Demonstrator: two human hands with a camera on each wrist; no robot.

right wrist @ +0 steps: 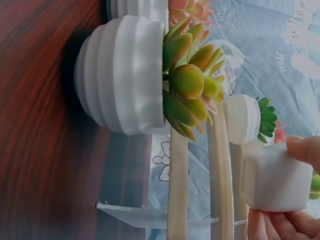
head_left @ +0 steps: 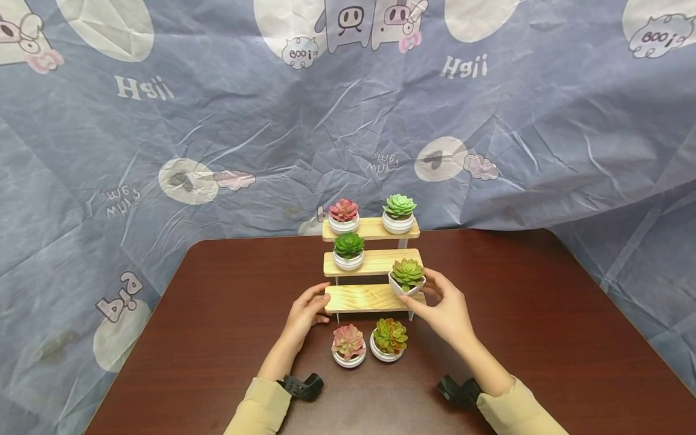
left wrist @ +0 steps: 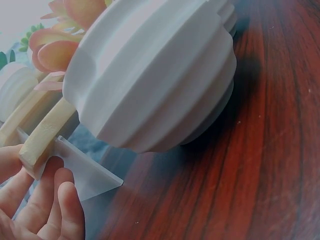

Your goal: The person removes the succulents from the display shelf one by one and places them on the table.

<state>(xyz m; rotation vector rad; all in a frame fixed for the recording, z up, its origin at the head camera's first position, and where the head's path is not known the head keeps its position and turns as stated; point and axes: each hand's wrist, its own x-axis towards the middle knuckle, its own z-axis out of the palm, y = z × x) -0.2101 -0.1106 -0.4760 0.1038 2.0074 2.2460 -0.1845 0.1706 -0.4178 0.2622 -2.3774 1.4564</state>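
My right hand [head_left: 450, 311] holds a white square pot [right wrist: 277, 177] with a green succulent [head_left: 408, 273], thumb on one side and fingers on the other. The pot is at the right end of a three-tier wooden plant stand [head_left: 370, 299], in front of the middle tier; whether it touches a board cannot be told. My left hand [head_left: 306, 311] grips the left end of the lowest board, thumb above and fingers beneath, beside a clear side panel [left wrist: 90, 172]. A dark green succulent [head_left: 348, 244] stands at the left of the middle tier.
On the top tier stand a red succulent [head_left: 344, 211] and a light green one [head_left: 399, 208]. In front of the stand, a pink succulent [head_left: 348, 342] and a yellow-green one [head_left: 389, 337] sit in ribbed white pots on the brown table [head_left: 228, 338]. A blue patterned cloth [head_left: 304, 133] hangs behind.
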